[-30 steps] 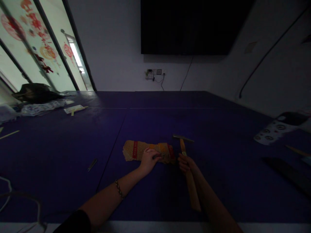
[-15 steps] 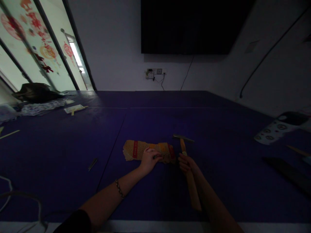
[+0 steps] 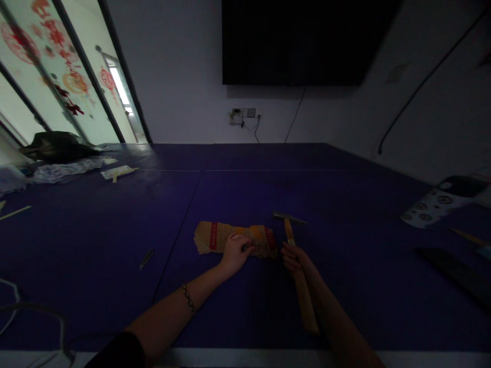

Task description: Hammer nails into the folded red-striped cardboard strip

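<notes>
A tan speckled strip (image 3: 220, 237) with ragged ends, red bands and an orange patch lies crosswise on the purple tabletop (image 3: 245, 194). My left hand (image 3: 236, 251) rests on its near side, thumb and fingers drawn together in a pinch. A small dark spot shows between them; what it is, I cannot make out. Just to the right, my right hand (image 3: 297, 260) is closed around the wooden handle of a hammer (image 3: 305, 301). The hammer's narrow metal head points away from me, beyond the strip's right end, and its handle slants back towards my forearm.
A small slim tool (image 3: 146, 259) lies left of the strip. White cables (image 3: 49, 312) curl at the front left. On the right are a dark flat slab (image 3: 452, 273) and a patterned white object (image 3: 433, 204). A dark bag (image 3: 59, 145) sits at the far left.
</notes>
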Available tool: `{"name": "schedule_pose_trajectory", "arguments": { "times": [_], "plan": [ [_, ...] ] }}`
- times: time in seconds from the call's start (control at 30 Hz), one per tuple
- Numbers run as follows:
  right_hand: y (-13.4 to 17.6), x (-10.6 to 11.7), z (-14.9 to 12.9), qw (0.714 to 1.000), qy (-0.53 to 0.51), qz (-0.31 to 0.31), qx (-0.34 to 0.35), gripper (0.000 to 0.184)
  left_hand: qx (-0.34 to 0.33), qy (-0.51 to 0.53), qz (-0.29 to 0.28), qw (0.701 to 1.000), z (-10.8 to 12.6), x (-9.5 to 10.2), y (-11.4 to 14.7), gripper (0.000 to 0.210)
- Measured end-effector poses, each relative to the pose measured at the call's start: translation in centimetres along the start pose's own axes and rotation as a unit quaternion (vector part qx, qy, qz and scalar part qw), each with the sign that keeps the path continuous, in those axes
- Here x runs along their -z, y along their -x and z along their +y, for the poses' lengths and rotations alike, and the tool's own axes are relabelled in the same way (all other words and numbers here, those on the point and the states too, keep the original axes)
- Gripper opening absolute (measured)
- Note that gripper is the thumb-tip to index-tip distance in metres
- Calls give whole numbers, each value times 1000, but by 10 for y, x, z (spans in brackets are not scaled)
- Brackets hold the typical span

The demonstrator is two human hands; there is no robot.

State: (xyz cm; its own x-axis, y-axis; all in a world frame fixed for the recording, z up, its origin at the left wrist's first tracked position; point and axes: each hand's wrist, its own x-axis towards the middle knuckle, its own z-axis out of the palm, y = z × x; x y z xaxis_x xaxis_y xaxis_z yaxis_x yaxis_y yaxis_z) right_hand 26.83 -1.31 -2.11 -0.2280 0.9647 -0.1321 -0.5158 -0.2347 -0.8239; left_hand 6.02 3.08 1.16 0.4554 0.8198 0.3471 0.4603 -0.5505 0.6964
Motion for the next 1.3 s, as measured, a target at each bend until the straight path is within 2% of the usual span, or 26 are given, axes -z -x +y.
{"name": "schedule_pose_trajectory", "arguments": {
  "times": [0.63, 0.87, 1.0, 1.17, 1.23, 1.3],
  "plan": [
    [1, -3, -1, 1000, -11, 11, 2, 46, -12, -11, -16, 1000, 0, 1, -1, 8],
    [8, -15, -14, 999, 5, 29, 28, 36, -21, -11, -14, 1000, 0, 0, -1, 11],
    [17, -35, -27, 996, 35, 56, 52, 37, -29, -5, -1, 1000, -2, -2, -2, 10],
    [46, -84, -32, 991, 74, 96, 54, 36, -24, -5, 7, 1000, -4, -5, -3, 6],
    [60, -105, -29, 973, 140, 172, 60, 33, -23, -5, 5, 1000, -5, -7, -3, 5],
    [71, -124, -25, 949, 220, 221, 35, 31, -18, -3, 7, 1000, -6, -10, -4, 5]
  ]
}}
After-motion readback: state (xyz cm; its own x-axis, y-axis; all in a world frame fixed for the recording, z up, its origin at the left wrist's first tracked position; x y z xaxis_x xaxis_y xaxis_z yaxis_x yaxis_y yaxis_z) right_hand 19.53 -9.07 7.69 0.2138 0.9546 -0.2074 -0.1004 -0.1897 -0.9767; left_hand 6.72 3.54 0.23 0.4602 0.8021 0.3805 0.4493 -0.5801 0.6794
